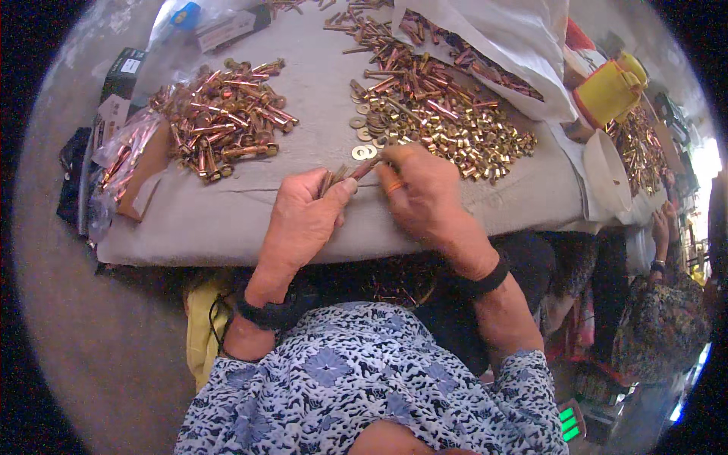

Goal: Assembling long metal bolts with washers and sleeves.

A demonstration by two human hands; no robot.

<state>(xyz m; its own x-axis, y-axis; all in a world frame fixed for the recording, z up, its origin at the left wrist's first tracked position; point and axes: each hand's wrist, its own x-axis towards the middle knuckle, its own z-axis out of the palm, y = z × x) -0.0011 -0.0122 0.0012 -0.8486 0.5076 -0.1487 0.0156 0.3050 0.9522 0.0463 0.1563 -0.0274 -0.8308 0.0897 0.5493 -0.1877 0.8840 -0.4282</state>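
Observation:
Over the near part of the table, my left hand (300, 214) is closed around a small bundle of coppery bolts (331, 182). One bolt (365, 168) sticks out toward the right, and the fingertips of my right hand (425, 191) are closed on its far end. Just beyond the fingers lie flat ring washers (364, 152). Small brass-coloured nuts or sleeves (485, 140) are heaped right of my right hand. To the left is a pile of bolts with pieces fitted on them (227, 114).
Loose bolts (394, 64) spread toward the far side, beside a white sack (516, 45) with more bolts. An open carton (144, 167) stands at the left edge. At right are a yellow container (609, 92), a white bowl (608, 173) and another person's hand (661, 227).

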